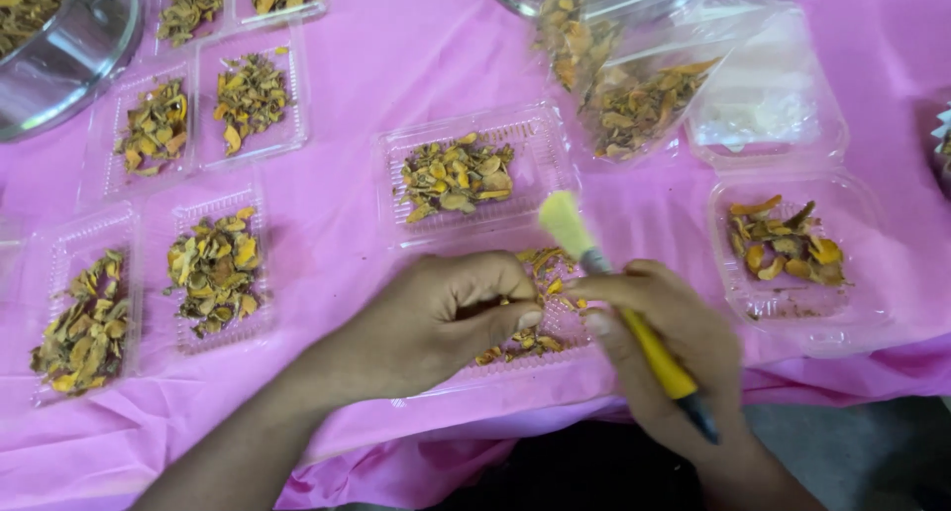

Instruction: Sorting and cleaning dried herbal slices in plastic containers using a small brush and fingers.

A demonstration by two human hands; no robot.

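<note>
Gripping a brush (634, 333) by its yellow handle, right hand (666, 357), fingers (619, 295) pressed together around the shaft just below the ferrule, thumb side toward the body. Bristle head pale yellow, raised, pointing up and left, away from the wearer; dark handle end trailing down and right past the wrist. Long axis of the brush thus diagonal, upper left to lower right.

Curled into a loose fist, left hand (436, 318), fingertips (525, 318) drawn in against the palm; cannot tell whether a small piece is pinched inside, since the fist hides it. Resting over the near clear plastic tray (515, 362), which holds dried yellow-brown chips (540, 268) partly covered by both hands. Tray directly beneath and between the two hands, left hand nearer to its contents, bristles hanging above its far edge.

Beyond, just touching the near tray, a second clear tray (540, 140) filled with the same chips. To the right, an open clamshell container (842, 303) with a sparse portion, well apart from the right hand. Upper right, a clear plastic bag (634, 95) of chips lying tilted. To the left, several filled trays (213, 268) in rows. Upper left corner, a metal pot (59, 60). Underneath everything, a pink tablecloth (396, 55).
</note>
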